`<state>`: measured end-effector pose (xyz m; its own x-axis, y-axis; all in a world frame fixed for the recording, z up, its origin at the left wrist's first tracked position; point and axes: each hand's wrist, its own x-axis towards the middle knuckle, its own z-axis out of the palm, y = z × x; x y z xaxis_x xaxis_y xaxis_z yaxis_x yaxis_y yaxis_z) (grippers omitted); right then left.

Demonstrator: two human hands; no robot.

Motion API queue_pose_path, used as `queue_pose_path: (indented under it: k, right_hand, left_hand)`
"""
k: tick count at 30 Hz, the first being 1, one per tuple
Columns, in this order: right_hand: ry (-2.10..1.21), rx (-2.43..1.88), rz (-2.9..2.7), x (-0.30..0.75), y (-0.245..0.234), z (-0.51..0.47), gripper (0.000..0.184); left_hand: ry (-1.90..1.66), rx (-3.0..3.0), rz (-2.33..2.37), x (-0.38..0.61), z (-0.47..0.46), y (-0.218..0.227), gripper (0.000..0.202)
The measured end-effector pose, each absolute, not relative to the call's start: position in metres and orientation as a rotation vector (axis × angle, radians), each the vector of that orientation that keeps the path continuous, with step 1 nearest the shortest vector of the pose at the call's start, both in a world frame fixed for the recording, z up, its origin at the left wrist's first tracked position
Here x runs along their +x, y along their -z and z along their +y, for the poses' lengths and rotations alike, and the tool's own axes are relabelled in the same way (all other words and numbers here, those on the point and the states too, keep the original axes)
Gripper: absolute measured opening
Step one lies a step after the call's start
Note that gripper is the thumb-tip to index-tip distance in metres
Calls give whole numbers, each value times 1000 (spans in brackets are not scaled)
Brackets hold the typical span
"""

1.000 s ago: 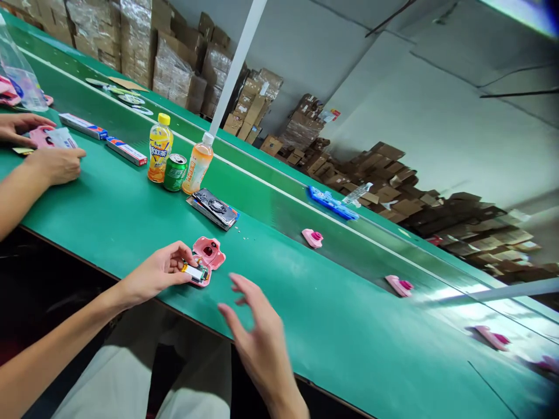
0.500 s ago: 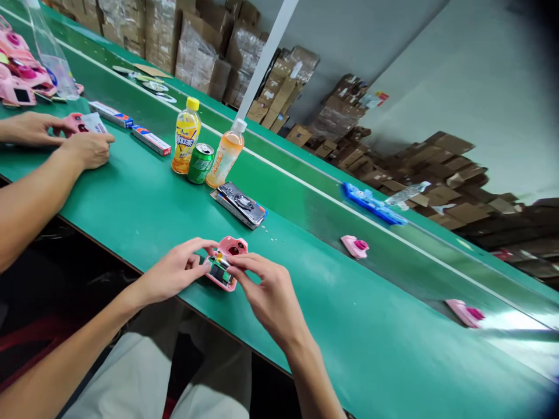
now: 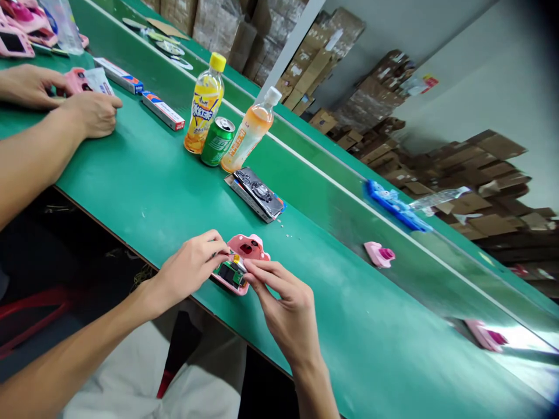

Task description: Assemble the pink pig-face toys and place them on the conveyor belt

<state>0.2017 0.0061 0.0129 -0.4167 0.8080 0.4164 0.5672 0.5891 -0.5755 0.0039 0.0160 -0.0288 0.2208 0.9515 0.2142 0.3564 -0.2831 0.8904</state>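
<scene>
The left hand [image 3: 190, 270] and right hand [image 3: 286, 305] pinch narrowly on a pink toy [image 3: 250, 245] (its circuit board [image 3: 229, 274] lies exposed). It sits between them, close to the desk's near edge [image 3: 109, 228], its long axis pointing toward the far side.

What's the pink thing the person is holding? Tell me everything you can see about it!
It's a pink plastic toy casing with a bumpy, rounded outline and a dark round hole near its top. Its lower part shows a green circuit board with a dark rectangle and a small gold-coloured piece. It sits low on the green workbench, near the bench's front edge. The person's left hand and right hand hold it from both sides, fingertips at the board. Exactly what toy it is, I can't tell.
</scene>
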Motion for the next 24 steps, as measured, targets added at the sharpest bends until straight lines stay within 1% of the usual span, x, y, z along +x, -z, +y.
queue_pose_path:
  k: [6,12,17,19,20,22,24]
  right_hand:
    - [-210,-1054,-2374,200,-3,-5,23]
    - [-106,-1038,-2445,195,1,-3,20]
    - [-34,-1098,-2549,190,-2,-10,27]
    - [46,-1144,-2560,189,0,-16,28]
    - [106,-1169,-2553,189,2,-20,30]
    - [209,-1206,-2518,191,10,-26,36]
    - [209,-1217,-2487,194,18,-31,46]
  left_hand:
    - [-1027,1806,1268,5,13,29,20]
    - [-969,1840,1312,6,10,28,19]
    - [-944,1924,1192,-1,9,26,18]
    - [-884,1964,1073,-9,9,26,15]
    - [-846,1977,1020,-13,10,26,18]
    - [-787,1996,949,-20,11,27,24]
    - [-760,2008,919,-24,12,29,24]
